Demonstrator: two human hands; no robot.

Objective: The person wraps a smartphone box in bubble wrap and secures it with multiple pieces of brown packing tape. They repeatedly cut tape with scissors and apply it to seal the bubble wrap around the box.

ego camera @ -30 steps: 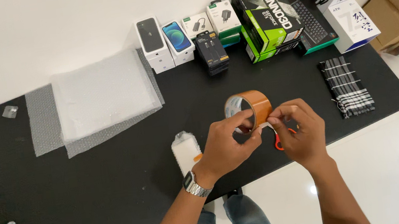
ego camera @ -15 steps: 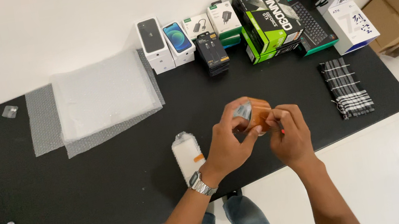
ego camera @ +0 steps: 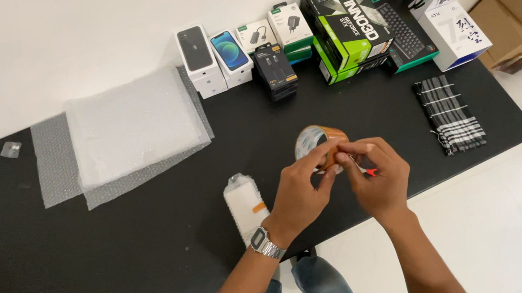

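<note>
1. Above the near edge of the black table, both hands hold a tape roll up off the surface.
2. Tape roll: brown, ring-shaped, pale inner core facing left; its lower right part is hidden behind the fingers.
3. Left hand: fingers curled around the roll's near side, thumb and forefinger pinched at its rim. A metal watch sits on this wrist.
4. Right hand: fingertips pressed against the roll's right rim, touching the left fingertips. A small red item shows at this hand; how it is held cannot be told.
5. Just left of the hands, a white packet wrapped in bubble wrap lies flat on the table.
6. Further left lie sheets of bubble wrap; a checked cloth lies to the right.
7. Along the far edge stand boxes.
</note>
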